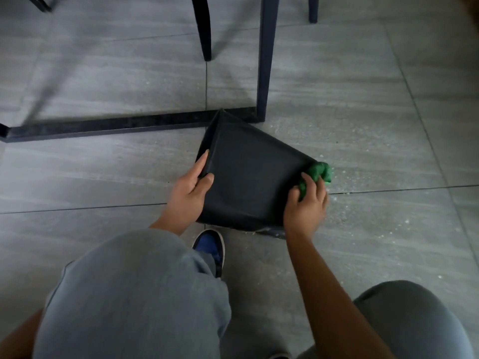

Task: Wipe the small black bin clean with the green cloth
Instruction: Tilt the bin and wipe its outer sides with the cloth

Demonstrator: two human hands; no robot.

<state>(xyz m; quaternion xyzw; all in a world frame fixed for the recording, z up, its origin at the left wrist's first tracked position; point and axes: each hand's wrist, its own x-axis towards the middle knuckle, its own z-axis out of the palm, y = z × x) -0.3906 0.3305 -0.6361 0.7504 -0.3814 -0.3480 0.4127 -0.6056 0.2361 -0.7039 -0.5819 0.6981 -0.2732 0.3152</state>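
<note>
The small black bin point(248, 174) lies tipped on the grey tiled floor, one flat side facing up. My left hand point(190, 189) grips its left edge, thumb on the upper face and fingers curled around the side. My right hand point(307, 206) presses a bunched green cloth point(320, 173) against the bin's right edge. Part of the cloth is hidden under my fingers. The bin's opening is not visible from here.
A dark metal table frame point(129, 124) runs along the floor just behind the bin, with an upright leg point(267, 60) at its right end. A chair leg point(206, 29) stands further back. My knees and a blue shoe point(210, 246) are below the bin. White specks dot the floor point(363, 203) to the right.
</note>
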